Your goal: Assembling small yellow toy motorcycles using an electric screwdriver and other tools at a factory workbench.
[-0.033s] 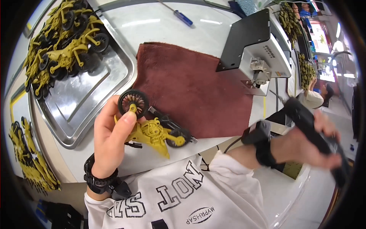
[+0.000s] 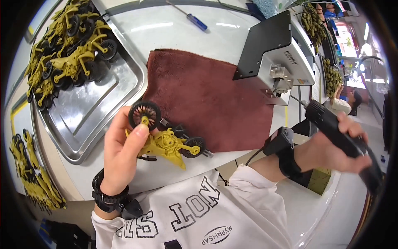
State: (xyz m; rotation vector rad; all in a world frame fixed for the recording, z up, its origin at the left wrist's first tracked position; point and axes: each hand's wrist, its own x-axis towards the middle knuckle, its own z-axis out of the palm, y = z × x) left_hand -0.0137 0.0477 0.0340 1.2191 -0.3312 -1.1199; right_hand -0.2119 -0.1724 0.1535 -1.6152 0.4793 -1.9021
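My left hand [image 2: 123, 147] is closed on a yellow toy motorcycle [image 2: 166, 143] with black spoked wheels, the thumb pressing by the hub of one wheel [image 2: 144, 115]. The toy is held above the near left part of a dark red cloth [image 2: 199, 99]. Over on the right, my right hand [image 2: 336, 151] grips a black electric screwdriver [image 2: 331, 128]. Its thin bit points up and left toward the front of a white and black screw feeder [image 2: 277, 62]. Whether the bit touches the feeder I cannot tell.
A metal tray [image 2: 103, 95] at the left holds a heap of similar yellow motorcycles [image 2: 70, 50]. More yellow parts [image 2: 33, 174] lie below it at the far left. A blue-handled screwdriver [image 2: 196, 22] lies at the back. Another person [image 2: 342, 103] sits at the far right.
The electric screwdriver has shifted slightly, and its thin bit now shows close to the feeder's front. My left hand still holds the motorcycle, nearly in place.
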